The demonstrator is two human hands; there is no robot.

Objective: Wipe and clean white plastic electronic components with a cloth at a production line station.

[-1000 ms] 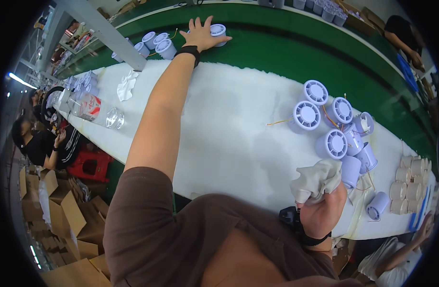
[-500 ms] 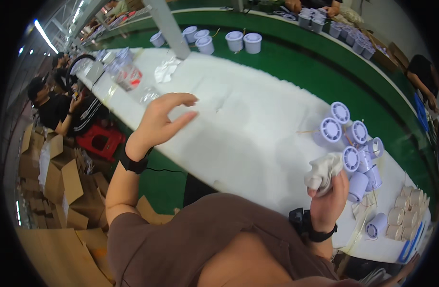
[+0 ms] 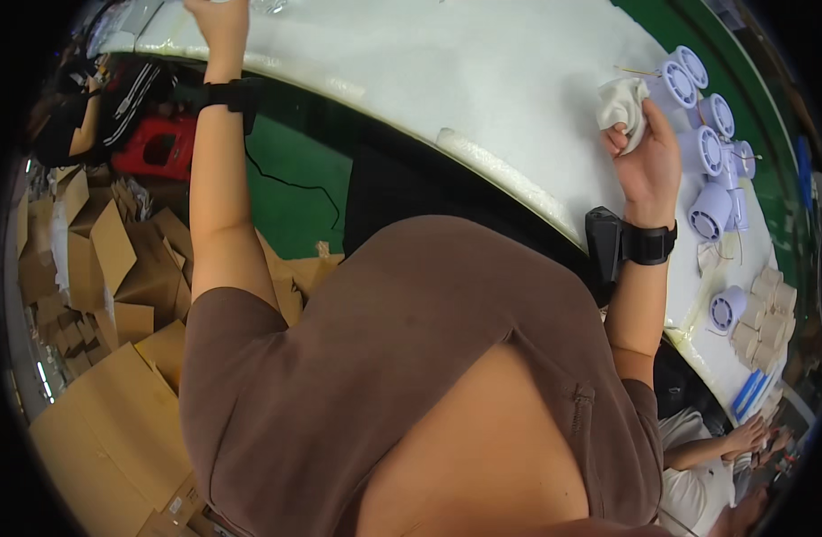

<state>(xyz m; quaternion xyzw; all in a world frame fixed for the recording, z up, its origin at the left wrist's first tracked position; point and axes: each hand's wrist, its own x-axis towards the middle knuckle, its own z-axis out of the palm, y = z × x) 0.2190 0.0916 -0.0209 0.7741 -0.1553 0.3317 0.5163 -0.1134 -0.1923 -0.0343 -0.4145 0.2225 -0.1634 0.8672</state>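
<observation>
While the right hand (image 3: 648,166) grips a white cloth (image 3: 622,105), pale cylinders (image 3: 708,161) seemingly crowd beside it.

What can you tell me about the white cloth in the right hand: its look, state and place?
The white cloth looks like soft fabric, crumpled into a loose ball with folds. The right hand grips it from below, fingers curled around it, just over the white table. It sits beside a group of pale purple round parts that lie on their sides. Whether it touches the table cannot be told.

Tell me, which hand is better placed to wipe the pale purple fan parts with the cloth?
Probably the right hand: it grips the white cloth right beside the purple fan parts. The left hand is stretched far across the white table, away from them.
</observation>
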